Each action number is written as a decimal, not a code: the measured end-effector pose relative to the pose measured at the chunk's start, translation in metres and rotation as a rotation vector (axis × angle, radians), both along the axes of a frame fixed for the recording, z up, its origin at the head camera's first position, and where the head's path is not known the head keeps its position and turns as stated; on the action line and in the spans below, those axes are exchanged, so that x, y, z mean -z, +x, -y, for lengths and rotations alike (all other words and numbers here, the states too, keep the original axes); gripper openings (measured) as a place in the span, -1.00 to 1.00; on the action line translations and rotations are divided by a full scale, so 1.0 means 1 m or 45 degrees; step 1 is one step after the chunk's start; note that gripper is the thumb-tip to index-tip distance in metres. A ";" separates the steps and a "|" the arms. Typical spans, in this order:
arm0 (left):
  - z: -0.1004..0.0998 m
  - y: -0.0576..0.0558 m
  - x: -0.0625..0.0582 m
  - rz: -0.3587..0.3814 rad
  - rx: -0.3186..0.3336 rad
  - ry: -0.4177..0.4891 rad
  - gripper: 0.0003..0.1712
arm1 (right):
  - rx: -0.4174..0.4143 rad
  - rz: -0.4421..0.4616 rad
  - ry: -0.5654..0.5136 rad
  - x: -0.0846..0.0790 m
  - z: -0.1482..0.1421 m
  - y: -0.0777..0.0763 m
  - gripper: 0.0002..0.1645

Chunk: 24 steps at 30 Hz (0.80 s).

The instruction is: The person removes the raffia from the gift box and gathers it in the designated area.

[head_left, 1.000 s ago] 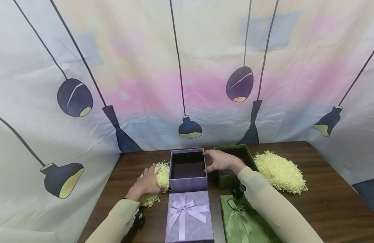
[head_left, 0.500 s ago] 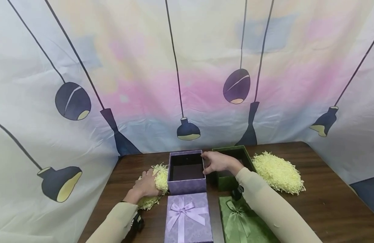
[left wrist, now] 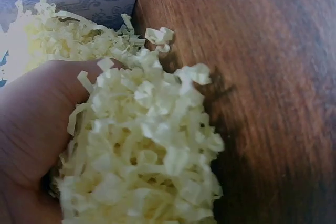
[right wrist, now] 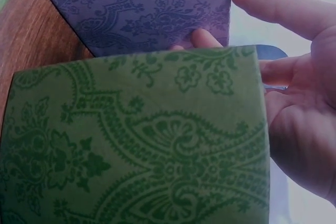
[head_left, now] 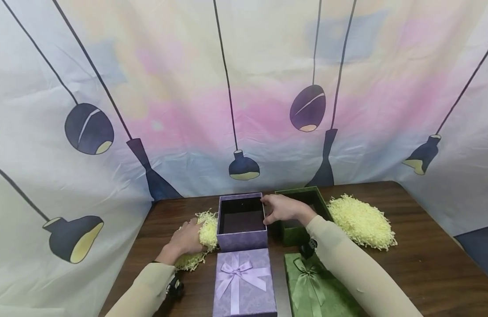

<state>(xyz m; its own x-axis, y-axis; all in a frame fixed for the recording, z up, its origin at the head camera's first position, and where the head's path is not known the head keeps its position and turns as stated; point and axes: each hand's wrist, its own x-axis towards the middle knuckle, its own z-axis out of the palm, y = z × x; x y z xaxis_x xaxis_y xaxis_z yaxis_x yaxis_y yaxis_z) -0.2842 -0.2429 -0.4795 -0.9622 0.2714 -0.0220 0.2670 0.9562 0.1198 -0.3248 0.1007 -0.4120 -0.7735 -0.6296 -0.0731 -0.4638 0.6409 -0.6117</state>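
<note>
My left hand grips a bunch of pale yellow shredded paper at the left side of an uncovered purple gift box. In the left wrist view the thumb lies alongside the paper strands, and the other fingers are hidden. The box's dark inside shows in the head view. My right hand touches the right rim of this box, thumb and fingers spread along it. From the right wrist, the thumb meets the box edge and fingertips reach its patterned wall, partly behind a green gift box.
A purple lid with a ribbon bow lies in front of the purple box. Beside it is a green bowed lid, partly under the right forearm. A second heap of yellow shredded paper lies right of the green box on the wooden table.
The left hand has shifted slightly and still grips the shredded paper on the table. The right hand stays at the purple box's rim. The head view has shifted a little.
</note>
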 end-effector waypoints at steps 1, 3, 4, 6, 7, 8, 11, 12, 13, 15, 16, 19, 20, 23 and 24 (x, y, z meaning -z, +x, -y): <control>0.000 0.000 -0.001 0.011 -0.007 0.001 0.02 | 0.005 0.000 0.002 0.000 0.000 0.000 -0.07; -0.001 0.001 -0.004 0.031 -0.017 0.005 0.06 | 0.011 -0.001 0.004 -0.001 0.000 0.000 -0.08; -0.002 0.002 -0.005 0.042 -0.017 0.003 0.08 | 0.013 0.001 0.004 -0.002 0.000 0.001 -0.08; -0.002 0.003 -0.008 0.058 -0.016 -0.007 0.11 | 0.016 0.005 0.003 -0.002 0.001 0.001 -0.09; -0.003 0.004 -0.009 0.067 -0.014 -0.017 0.12 | 0.017 0.006 0.004 -0.003 0.001 0.001 -0.09; -0.003 0.004 -0.010 0.074 -0.011 -0.026 0.13 | 0.019 0.007 0.005 -0.003 0.001 0.001 -0.09; -0.003 0.005 -0.012 0.096 -0.007 -0.044 0.16 | 0.024 0.001 0.010 -0.004 0.001 0.001 -0.08; -0.004 0.005 -0.013 0.104 -0.005 -0.049 0.17 | 0.024 0.004 0.011 -0.004 0.001 0.001 -0.08; -0.004 0.005 -0.014 0.114 -0.002 -0.054 0.17 | 0.025 -0.002 0.016 -0.004 0.001 0.001 -0.08; -0.003 0.006 -0.018 0.125 0.009 -0.052 0.16 | 0.026 -0.002 0.017 -0.004 0.001 0.002 -0.08; -0.003 0.007 -0.019 0.127 0.017 -0.053 0.16 | 0.027 -0.002 0.019 -0.004 0.001 0.002 -0.08; -0.003 0.007 -0.025 0.130 0.030 -0.051 0.15 | 0.040 -0.006 0.016 -0.004 0.001 0.002 -0.08; -0.003 0.007 -0.026 0.129 0.030 -0.047 0.16 | 0.046 -0.005 0.011 -0.004 0.001 0.002 -0.08; -0.004 0.008 -0.030 0.137 0.019 -0.041 0.17 | 0.055 0.006 -0.009 -0.003 0.001 0.002 -0.08; -0.004 0.008 -0.031 0.141 0.017 -0.041 0.17 | 0.055 0.012 -0.014 -0.003 0.001 0.002 -0.08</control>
